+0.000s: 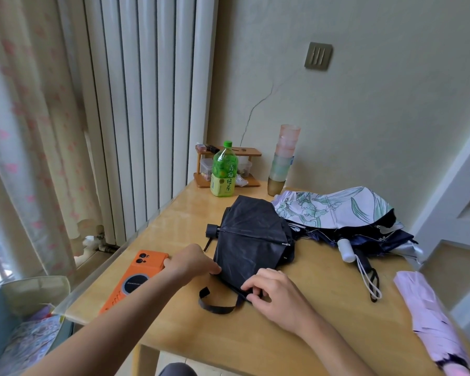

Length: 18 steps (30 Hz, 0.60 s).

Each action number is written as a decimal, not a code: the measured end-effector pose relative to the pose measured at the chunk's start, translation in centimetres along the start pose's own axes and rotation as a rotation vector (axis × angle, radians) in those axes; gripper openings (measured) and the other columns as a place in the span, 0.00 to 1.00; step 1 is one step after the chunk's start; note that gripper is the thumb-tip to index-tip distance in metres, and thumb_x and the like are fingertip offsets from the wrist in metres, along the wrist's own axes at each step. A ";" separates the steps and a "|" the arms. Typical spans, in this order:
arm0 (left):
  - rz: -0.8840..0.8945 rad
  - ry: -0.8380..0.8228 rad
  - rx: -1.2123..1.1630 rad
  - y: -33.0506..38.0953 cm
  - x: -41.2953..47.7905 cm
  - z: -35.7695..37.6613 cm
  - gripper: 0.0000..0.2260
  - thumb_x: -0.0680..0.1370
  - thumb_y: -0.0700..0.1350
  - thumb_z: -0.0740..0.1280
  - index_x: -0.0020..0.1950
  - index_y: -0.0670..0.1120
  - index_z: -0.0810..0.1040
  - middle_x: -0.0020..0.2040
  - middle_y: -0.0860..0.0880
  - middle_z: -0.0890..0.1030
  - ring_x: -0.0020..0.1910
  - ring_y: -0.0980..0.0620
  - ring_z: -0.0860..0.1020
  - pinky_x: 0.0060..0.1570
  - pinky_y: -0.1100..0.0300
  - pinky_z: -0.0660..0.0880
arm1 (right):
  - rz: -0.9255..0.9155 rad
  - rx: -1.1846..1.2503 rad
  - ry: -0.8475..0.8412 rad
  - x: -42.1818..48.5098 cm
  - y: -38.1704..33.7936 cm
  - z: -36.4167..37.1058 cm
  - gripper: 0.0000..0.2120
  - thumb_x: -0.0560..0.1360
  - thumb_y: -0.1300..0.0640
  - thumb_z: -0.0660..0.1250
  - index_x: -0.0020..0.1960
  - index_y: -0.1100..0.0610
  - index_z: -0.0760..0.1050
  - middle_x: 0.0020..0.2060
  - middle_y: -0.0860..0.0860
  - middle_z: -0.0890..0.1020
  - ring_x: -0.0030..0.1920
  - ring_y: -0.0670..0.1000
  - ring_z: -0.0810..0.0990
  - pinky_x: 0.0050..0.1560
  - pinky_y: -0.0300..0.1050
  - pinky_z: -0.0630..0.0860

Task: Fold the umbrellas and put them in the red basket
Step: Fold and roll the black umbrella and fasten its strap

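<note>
**Item:** one black fabric folding umbrella [251, 240], collapsed but loose, lying at the middle of the light wooden table [320, 270], handle toward the left edge.

**Grip:**
- The right hand [272, 291] is clenched on the canopy's near hem, where the black closing strap [217, 311] joins it. Thumb and forefinger pinch there, and the strap curls free toward the near edge.
- The left hand [193, 263] meets the hem just left of that. Its fingers are hidden, so whether it grasps or merely touches cannot be told.

**Other umbrellas, three:**
- One white floral-print umbrella [334, 210] lies over one navy umbrella [391, 237]. They are heaped toward the far right corner, against the black one.
- One lilac umbrella [429, 316], gathered, lies at the right edge.

**Also:**
- One orange-cased phone [136, 278] by the left edge.
- One green tea bottle [224, 172], one stack of translucent cups [282, 158] and one small wooden rack [253, 153] along the far edge.
</note>
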<state>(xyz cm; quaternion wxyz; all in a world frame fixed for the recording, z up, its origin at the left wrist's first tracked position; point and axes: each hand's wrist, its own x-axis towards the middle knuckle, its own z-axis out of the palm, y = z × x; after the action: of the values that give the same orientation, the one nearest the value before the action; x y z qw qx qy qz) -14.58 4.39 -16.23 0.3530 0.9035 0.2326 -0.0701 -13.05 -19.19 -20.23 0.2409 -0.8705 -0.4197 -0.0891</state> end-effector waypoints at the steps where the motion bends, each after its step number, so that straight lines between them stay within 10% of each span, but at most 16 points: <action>1: 0.003 0.009 0.042 -0.1 0.1 0.1 0.16 0.71 0.56 0.77 0.44 0.49 0.74 0.44 0.49 0.81 0.49 0.47 0.79 0.65 0.46 0.71 | 0.003 0.012 -0.012 0.0 0.0 0.0 0.08 0.77 0.51 0.68 0.54 0.45 0.82 0.40 0.39 0.75 0.43 0.37 0.72 0.53 0.37 0.70; 5: 0.143 0.190 0.278 0.6 0.2 1.2 0.13 0.74 0.56 0.70 0.49 0.48 0.76 0.51 0.49 0.79 0.56 0.45 0.75 0.61 0.46 0.68 | 0.014 0.037 -0.048 -0.2 -0.1 0.4 0.10 0.78 0.49 0.66 0.57 0.46 0.82 0.42 0.41 0.77 0.43 0.40 0.73 0.51 0.32 0.66; 11: 0.877 0.246 0.362 2.0 1.4 3.6 0.18 0.82 0.55 0.62 0.71 0.52 0.71 0.72 0.50 0.71 0.74 0.47 0.65 0.72 0.53 0.66 | 0.023 0.052 -0.058 -0.4 -0.4 0.4 0.12 0.78 0.45 0.65 0.57 0.47 0.83 0.43 0.42 0.77 0.43 0.40 0.74 0.50 0.34 0.72; 18: 0.833 0.073 0.594 0.1 3.3 7.0 0.36 0.74 0.72 0.34 0.82 0.65 0.43 0.83 0.50 0.36 0.81 0.48 0.32 0.79 0.47 0.35 | 0.105 0.203 -0.095 -0.8 -0.3 -0.4 0.08 0.77 0.52 0.70 0.54 0.50 0.85 0.39 0.39 0.76 0.40 0.46 0.78 0.44 0.31 0.71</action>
<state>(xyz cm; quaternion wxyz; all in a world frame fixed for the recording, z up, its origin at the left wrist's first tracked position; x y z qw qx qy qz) -11.39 0.83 -22.32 0.0707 0.9827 -0.1650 0.0448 -13.78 -19.81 -20.08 0.3122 -0.8657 -0.3913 0.0078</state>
